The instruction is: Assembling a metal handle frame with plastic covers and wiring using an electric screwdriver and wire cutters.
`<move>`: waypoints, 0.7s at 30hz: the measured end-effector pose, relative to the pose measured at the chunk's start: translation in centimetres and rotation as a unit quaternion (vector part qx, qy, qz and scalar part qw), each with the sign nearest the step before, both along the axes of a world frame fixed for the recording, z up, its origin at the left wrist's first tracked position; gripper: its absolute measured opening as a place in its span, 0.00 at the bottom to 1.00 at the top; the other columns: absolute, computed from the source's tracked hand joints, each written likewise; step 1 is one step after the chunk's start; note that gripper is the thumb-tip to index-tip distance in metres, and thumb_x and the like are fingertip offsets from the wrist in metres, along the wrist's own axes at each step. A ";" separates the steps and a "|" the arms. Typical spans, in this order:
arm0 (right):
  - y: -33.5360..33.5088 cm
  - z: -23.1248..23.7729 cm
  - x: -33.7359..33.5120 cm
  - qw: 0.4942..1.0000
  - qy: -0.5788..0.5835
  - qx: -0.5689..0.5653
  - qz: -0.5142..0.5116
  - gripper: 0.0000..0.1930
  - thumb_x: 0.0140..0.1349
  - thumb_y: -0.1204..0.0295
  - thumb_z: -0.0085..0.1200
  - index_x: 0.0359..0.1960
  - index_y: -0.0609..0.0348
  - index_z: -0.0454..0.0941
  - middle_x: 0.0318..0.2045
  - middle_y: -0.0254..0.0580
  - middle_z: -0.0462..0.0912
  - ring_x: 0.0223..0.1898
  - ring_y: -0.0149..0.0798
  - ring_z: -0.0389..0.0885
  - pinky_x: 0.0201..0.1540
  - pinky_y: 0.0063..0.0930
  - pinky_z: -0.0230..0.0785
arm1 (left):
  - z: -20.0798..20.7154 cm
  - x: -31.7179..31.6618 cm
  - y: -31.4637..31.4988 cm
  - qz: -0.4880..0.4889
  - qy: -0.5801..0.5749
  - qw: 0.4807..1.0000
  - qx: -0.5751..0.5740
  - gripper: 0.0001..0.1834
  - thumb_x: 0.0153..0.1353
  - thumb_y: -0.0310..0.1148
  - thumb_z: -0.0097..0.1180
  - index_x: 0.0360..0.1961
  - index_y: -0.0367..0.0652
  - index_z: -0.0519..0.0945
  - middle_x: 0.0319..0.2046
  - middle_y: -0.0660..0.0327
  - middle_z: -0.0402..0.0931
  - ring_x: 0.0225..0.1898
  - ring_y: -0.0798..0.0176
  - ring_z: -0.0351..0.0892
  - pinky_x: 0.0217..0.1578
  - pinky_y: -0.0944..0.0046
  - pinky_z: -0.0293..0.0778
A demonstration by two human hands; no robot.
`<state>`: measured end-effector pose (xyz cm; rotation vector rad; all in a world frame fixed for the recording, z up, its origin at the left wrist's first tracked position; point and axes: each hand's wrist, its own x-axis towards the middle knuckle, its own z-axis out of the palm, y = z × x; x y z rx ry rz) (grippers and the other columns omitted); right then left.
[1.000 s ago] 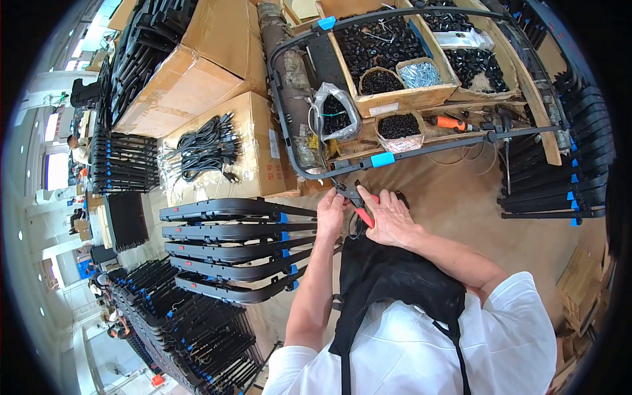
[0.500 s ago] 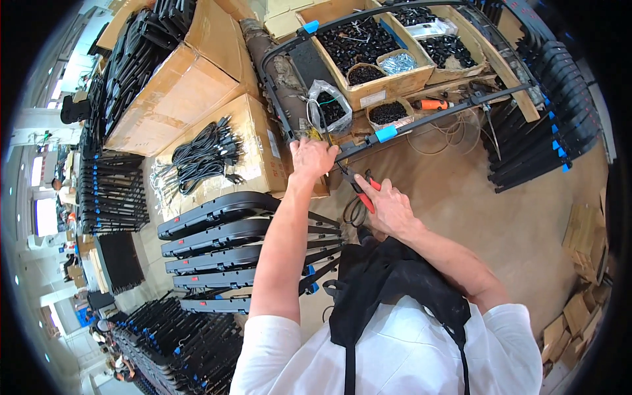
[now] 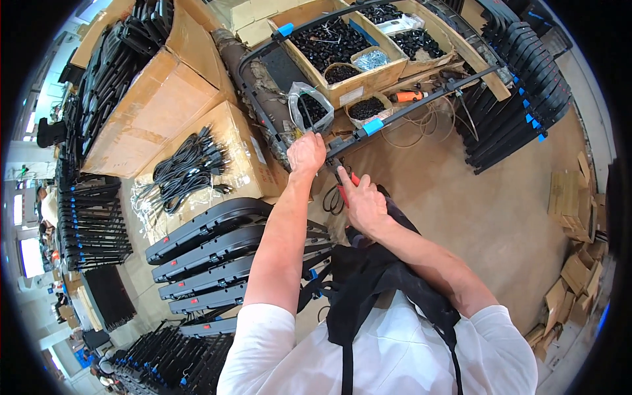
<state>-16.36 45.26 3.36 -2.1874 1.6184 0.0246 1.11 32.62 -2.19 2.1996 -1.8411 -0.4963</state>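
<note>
Head view looks down on a bench (image 3: 342,120) crossed by a black tubular frame (image 3: 400,112), whose near rail runs along the bench's near edge and bears a piece of blue tape (image 3: 373,126). Near the frame's near left corner, the left hand (image 3: 307,155) has its back to the camera and its fingers curled; a thin dark piece rises just beyond it, and whether the fingers grip that, the frame or something else cannot be told. Right beside it, over the bench's near edge, the right hand (image 3: 366,205) is closed around red-handled pliers (image 3: 343,193), forefinger stretched along the tool and pointing toward the rail; the jaws lie close to the frame, but the view is too small to show whether they touch it or bite on anything. A loop of dark cable (image 3: 334,201) hangs below the pliers. Toward the bench's left edge stands a clear plastic bag (image 3: 311,108) of black parts. Farther back is a cardboard tray (image 3: 364,90) full of black pieces, with silver screws (image 3: 370,60) in a small cup at its near right corner. Between this tray and the near rail sits a round tub (image 3: 367,108) of small black parts, and to its right lies an orange tool (image 3: 409,96). Off the bench's left edge, a cardboard box (image 3: 245,160) carries a bundle of black cables (image 3: 187,164). Nearer the person, curved black panels (image 3: 204,230) stand in a row.
</note>
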 end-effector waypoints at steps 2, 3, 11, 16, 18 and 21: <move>0.4 -0.1 0.7 1.000 0.021 0.014 -0.016 0.47 0.60 0.70 0.63 0.81 0.42 0.54 0.45 0.59 0.72 0.41 0.59 0.84 0.39 0.47 0.83 | 0.1 -0.4 -0.1 0.023 0.013 1.000 -0.005 0.23 0.75 0.47 0.46 0.40 0.39 0.85 0.39 0.39 0.86 0.45 0.33 0.86 0.50 0.38 0.78; 0.3 -0.7 0.8 1.000 0.022 0.009 -0.012 0.48 0.60 0.67 0.64 0.82 0.43 0.53 0.44 0.59 0.72 0.40 0.58 0.83 0.38 0.46 0.84 | 0.1 -0.3 -0.3 0.031 0.016 0.999 -0.017 0.23 0.75 0.47 0.47 0.38 0.38 0.85 0.38 0.40 0.86 0.44 0.33 0.86 0.49 0.38 0.79; -1.1 0.1 1.0 1.000 0.001 0.024 -0.018 0.46 0.61 0.67 0.63 0.81 0.46 0.54 0.44 0.61 0.74 0.40 0.59 0.84 0.38 0.50 0.83 | -0.3 -0.3 -0.3 0.057 0.008 0.998 -0.015 0.23 0.75 0.47 0.48 0.38 0.38 0.85 0.37 0.40 0.86 0.42 0.33 0.86 0.48 0.38 0.79; -2.0 -1.1 -1.0 0.996 -0.060 0.063 -0.022 0.48 0.58 0.69 0.63 0.81 0.46 0.55 0.48 0.58 0.76 0.40 0.52 0.85 0.41 0.43 0.83 | 0.3 -0.7 -0.3 0.061 0.007 0.998 -0.014 0.23 0.75 0.47 0.48 0.37 0.38 0.84 0.37 0.40 0.86 0.42 0.33 0.86 0.47 0.38 0.79; -3.0 -2.7 -2.9 0.990 -0.105 0.093 -0.032 0.50 0.56 0.71 0.63 0.82 0.45 0.54 0.48 0.53 0.77 0.38 0.46 0.84 0.42 0.38 0.82 | 0.6 -0.8 -0.1 0.071 -0.003 0.997 -0.031 0.21 0.75 0.45 0.50 0.36 0.38 0.84 0.36 0.41 0.87 0.40 0.35 0.87 0.45 0.39 0.80; -3.3 -7.8 -5.0 0.625 -0.619 0.447 -0.162 0.54 0.51 0.75 0.60 0.84 0.44 0.51 0.45 0.34 0.78 0.39 0.30 0.74 0.50 0.22 0.69 | 0.5 -1.4 0.3 0.067 0.005 0.997 -0.030 0.22 0.75 0.46 0.50 0.35 0.38 0.84 0.36 0.40 0.86 0.40 0.34 0.87 0.45 0.39 0.80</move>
